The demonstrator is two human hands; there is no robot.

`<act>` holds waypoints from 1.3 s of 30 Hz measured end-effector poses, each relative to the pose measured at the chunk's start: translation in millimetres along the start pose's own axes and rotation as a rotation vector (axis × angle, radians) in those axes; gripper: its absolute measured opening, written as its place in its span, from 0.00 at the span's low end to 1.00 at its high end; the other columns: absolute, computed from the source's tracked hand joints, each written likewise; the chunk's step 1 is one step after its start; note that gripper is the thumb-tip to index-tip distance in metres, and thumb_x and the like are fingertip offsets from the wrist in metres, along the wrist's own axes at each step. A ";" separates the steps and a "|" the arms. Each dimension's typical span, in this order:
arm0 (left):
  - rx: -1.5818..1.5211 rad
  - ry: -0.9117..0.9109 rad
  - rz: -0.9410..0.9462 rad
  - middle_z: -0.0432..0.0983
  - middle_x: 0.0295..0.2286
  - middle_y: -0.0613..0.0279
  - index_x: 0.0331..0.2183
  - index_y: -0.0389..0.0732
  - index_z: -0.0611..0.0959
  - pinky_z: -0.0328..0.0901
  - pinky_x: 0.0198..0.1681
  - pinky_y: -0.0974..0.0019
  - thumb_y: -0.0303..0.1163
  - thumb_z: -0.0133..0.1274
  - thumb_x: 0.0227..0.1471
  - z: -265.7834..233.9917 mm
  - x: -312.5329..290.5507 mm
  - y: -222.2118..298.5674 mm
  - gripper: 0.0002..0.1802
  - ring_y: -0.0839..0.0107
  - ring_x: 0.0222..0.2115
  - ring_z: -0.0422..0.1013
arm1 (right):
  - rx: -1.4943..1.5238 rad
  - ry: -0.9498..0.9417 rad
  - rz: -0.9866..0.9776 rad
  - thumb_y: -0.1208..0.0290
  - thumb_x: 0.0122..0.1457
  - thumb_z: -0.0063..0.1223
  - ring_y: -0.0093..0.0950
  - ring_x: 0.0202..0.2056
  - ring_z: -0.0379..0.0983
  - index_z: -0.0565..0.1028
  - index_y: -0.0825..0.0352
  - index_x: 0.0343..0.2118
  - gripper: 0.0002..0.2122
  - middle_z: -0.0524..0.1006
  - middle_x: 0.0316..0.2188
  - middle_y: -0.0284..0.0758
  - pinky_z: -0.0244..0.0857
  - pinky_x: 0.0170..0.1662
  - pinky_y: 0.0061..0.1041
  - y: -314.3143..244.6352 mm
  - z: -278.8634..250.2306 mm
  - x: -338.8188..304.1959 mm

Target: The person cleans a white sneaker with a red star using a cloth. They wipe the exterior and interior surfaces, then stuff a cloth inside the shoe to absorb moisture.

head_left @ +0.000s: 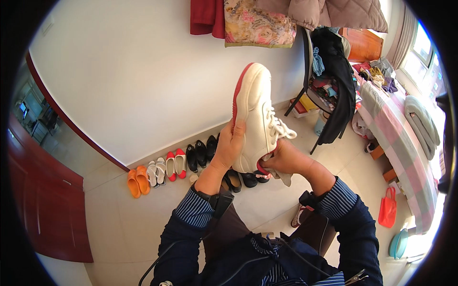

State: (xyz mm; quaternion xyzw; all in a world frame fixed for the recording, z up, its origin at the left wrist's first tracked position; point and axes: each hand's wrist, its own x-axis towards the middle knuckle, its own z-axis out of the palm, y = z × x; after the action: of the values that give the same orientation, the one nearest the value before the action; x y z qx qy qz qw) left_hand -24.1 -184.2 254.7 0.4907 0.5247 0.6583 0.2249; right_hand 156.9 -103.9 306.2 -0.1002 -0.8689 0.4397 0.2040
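Observation:
A cream lace-up sneaker [255, 112] with a red sole edge is held up in front of me, toe pointing away and side turned up. My left hand [232, 145] grips it round the sole, thumb on its side. At the shoe's red-lined opening, my right hand [285, 158] is closed on a greyish cloth [282, 177], which hangs below the fingers. Part of that cloth and the right fingertips are hidden at the opening. The white laces [280, 127] are tied and hang beside the right hand.
Along the wall stand orange clogs [138, 181], light sandals [156, 172], red-toed flats [176, 164] and several black shoes [196, 155]. A chair heaped with clothes [334, 95] is at the far right, near a bed [389, 138]. A red bag [387, 208] and teal basin [398, 244] sit right.

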 end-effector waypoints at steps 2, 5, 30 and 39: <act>-0.079 -0.073 -0.065 0.77 0.43 0.58 0.54 0.29 0.75 0.64 0.50 0.69 0.55 0.36 0.68 -6.7 2.8 5.0 0.36 0.74 0.44 0.70 | -0.104 -0.102 0.026 0.71 0.49 0.62 0.45 0.34 0.78 0.78 0.69 0.39 0.14 0.81 0.31 0.46 0.72 0.41 0.35 -2.8 0.5 2.9; -0.137 -0.157 -0.239 0.78 0.44 0.57 0.54 0.29 0.75 0.65 0.51 0.69 0.57 0.35 0.68 -9.3 4.8 9.0 0.38 0.74 0.45 0.70 | -0.513 -0.320 -0.025 0.68 0.51 0.60 0.42 0.28 0.79 0.79 0.65 0.31 0.07 0.80 0.25 0.43 0.73 0.34 0.37 -13.7 1.6 5.6; -0.722 -0.329 -0.583 0.70 0.56 0.52 0.64 0.37 0.62 0.68 0.56 0.63 0.62 0.30 0.66 -30.4 -15.0 -6.3 0.41 0.67 0.51 0.72 | -1.071 -0.488 -0.412 0.75 0.46 0.57 0.30 0.37 0.77 0.79 0.60 0.32 0.08 0.74 0.37 0.27 0.74 0.36 0.31 -50.1 39.7 14.1; -0.913 -0.262 -0.368 0.67 0.57 0.51 0.64 0.39 0.61 0.66 0.59 0.61 0.64 0.27 0.66 -46.9 -21.3 -20.4 0.43 0.63 0.55 0.68 | -0.887 -0.105 -0.417 0.73 0.46 0.58 0.28 0.34 0.77 0.76 0.59 0.36 0.12 0.73 0.35 0.29 0.73 0.33 0.29 -34.8 61.4 27.2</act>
State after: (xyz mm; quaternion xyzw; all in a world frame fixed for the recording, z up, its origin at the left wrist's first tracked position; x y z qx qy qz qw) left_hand -61.1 -216.5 228.9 0.3203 0.2286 0.7029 0.5925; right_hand 105.5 -159.4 308.8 0.0211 -0.9830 -0.0184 0.1815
